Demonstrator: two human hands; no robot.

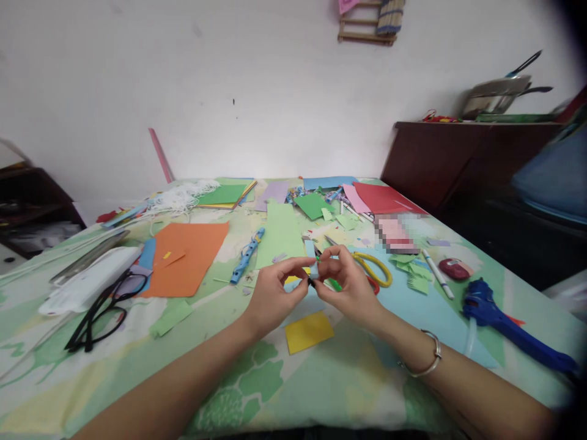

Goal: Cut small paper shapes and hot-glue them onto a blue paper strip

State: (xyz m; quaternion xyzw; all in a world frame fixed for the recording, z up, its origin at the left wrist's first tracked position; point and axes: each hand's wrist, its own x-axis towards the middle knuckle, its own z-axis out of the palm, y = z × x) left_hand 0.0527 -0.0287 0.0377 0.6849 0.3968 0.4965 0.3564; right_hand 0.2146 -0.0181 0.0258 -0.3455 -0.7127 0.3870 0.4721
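Note:
My left hand (282, 293) and my right hand (346, 284) meet above the middle of the table, fingers bent and thumbs close together. Between their fingertips is a small light blue paper piece (314, 269), partly covered by the fingers. A tiny black spot shows at the thumb tips; I cannot tell what it is. Just below the hands lies a yellow paper rectangle (309, 332). Scissors with yellow handles (383, 272) rest behind my right hand, and red and green handle parts show beside them. A bracelet is on my right wrist.
Orange paper (192, 263), black glasses (103, 311) and a white power strip (92, 281) are on the left. A blue glue gun (509, 333), a red computer mouse (454, 269) and a marker (438, 274) lie right. White string (183, 197) and paper sheets line the back.

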